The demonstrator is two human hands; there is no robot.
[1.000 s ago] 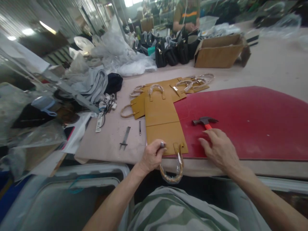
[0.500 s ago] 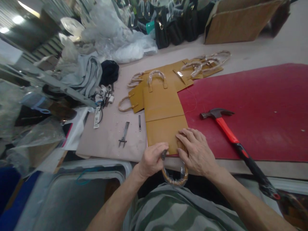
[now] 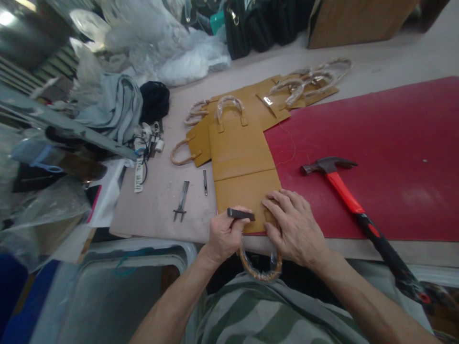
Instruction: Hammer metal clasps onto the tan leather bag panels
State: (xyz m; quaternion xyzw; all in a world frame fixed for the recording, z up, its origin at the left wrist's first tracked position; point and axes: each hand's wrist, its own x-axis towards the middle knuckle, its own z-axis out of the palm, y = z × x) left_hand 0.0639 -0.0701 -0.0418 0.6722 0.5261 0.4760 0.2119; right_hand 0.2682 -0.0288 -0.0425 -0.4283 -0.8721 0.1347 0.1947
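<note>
A flat mustard-yellow leather bag panel [image 3: 244, 172] lies across the table edge, its plastic-wrapped handle [image 3: 258, 270] hanging over the front. My left hand [image 3: 225, 235] is closed around a small dark metal punch [image 3: 241, 214], held sideways at the panel's near edge. My right hand [image 3: 294, 227] lies flat on the panel's near right corner, fingers spread, pressing it down beside the handle tab. A hammer [image 3: 353, 203] with a red and black handle rests on the red mat [image 3: 376, 157] just right of my right hand.
More yellow panels with handles [image 3: 272, 98] lie further back. A metal tool [image 3: 181, 200] and a thin punch [image 3: 204, 182] sit on the table left of the panel. Cloth, plastic bags and black handbags [image 3: 251, 24] crowd the back and left; a cardboard box [image 3: 358, 21] stands behind.
My right hand let go of the hammer and moved left onto the panel's corner. My left hand turned the punch so it lies sideways above the panel's edge. The view tilted down.
</note>
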